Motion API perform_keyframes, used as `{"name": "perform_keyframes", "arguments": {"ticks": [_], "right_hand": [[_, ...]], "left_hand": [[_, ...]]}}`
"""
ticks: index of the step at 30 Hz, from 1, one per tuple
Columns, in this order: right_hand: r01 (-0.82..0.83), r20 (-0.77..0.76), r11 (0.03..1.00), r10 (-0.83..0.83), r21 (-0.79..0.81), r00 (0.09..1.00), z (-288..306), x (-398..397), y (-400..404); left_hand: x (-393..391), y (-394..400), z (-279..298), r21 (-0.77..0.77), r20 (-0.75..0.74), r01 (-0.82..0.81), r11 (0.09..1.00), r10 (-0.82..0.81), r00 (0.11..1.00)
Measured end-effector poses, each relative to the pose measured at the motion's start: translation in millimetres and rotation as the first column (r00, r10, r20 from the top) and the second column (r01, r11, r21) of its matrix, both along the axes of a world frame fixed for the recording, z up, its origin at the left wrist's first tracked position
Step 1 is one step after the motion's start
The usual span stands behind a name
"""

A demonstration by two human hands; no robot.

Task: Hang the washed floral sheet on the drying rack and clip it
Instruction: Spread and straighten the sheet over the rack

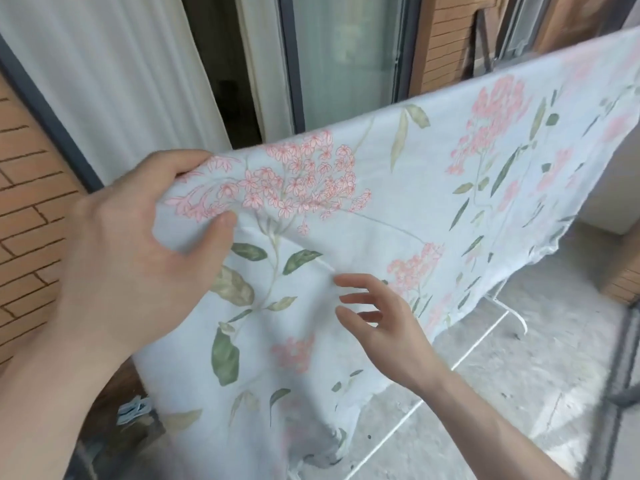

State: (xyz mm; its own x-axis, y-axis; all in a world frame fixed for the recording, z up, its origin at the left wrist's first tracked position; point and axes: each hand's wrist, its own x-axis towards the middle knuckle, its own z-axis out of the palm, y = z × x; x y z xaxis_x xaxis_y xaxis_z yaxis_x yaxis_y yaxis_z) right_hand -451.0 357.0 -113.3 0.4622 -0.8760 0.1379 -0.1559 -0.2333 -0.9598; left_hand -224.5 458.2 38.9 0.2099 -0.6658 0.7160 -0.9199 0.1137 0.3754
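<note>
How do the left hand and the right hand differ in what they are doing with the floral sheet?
The left hand grips the floral sheet at its top corner, thumb curled over the fabric; the right hand holds nothing, fingers straight and spread. The left hand sits higher, at the draped edge; the right hand is lower, against the hanging front. Both are bare.

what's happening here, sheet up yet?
A person is hanging a floral sheet; it is already draped over the drying rack. The left hand grips the sheet's top edge at its near end. The right hand is open, fingers spread against the hanging cloth. No clips are visible.
</note>
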Motion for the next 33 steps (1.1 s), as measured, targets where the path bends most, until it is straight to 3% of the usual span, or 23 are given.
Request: {"name": "perform_keyframes", "arguments": {"ticks": [4,10,25,28,33], "right_hand": [[0.169,0.006,0.986,-0.169,0.010,0.986,-3.5,24.4,33.6],[0.329,0.027,0.944,-0.328,-0.030,0.944,21.5,59.0,83.4],[0.444,-0.038,0.889,-0.450,-0.110,0.892,80.0,62.6,155.7],[0.475,-0.056,0.873,-0.483,-0.114,0.874,83.8,71.6,169.6],[0.593,-0.095,0.791,-0.609,-0.149,0.788,90.1,99.2,183.4]], "left_hand": [[20.9,2.9,-0.4,0.024,-0.038,0.204,0.979,-0.203,0.978],[49.8,11.8,7.5,0.118,-0.139,0.465,0.877,-0.449,0.882],[52.6,2.0,11.5,0.153,-0.234,0.631,0.760,-0.592,0.771],[56.4,-7.0,16.9,0.208,-0.269,0.704,0.679,-0.652,0.709],[68.0,-24.0,26.7,0.227,-0.250,0.855,0.467,-0.820,0.514]]}}
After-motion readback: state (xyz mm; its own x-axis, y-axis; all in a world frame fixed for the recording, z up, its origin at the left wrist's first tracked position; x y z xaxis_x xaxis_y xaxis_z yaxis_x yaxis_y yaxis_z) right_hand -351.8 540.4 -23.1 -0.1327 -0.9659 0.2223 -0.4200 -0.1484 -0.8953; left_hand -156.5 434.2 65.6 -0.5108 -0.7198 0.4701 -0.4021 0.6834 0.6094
